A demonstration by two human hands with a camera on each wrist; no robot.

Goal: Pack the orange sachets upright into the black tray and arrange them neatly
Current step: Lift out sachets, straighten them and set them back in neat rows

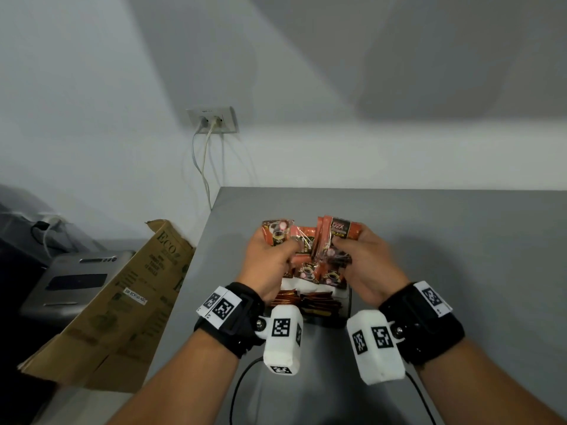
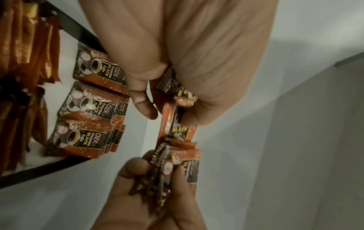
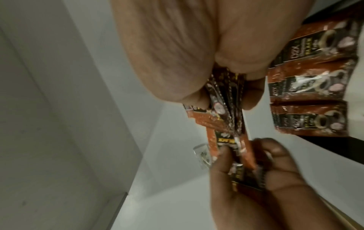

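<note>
- Fingers of the left hand (image 1: 270, 259) curl round a small bunch of orange sachets (image 1: 277, 233), thumb pressed on the front one.
- Fingers of the right hand (image 1: 365, 259) pinch a second, fanned bunch (image 1: 340, 231), thumb on its printed face, the packets upright.
- Both bunches are held just above the far end of the black tray (image 1: 349, 305), which stands on the grey table (image 1: 445, 240) near the person.
- Between the hands, loose sachets (image 1: 306, 240) overlap, touching both bunches.
- Inside the tray, three stacks of sachets (image 2: 86, 107) stand in a row on a white liner, faces toward the near side.
- Nearer in the tray lies a row of narrow brown stick packs (image 1: 302, 300).
- Left of the table leans a brown cardboard box (image 1: 122, 302); on the far wall, a socket (image 1: 211, 119) holds two white plugs.
</note>
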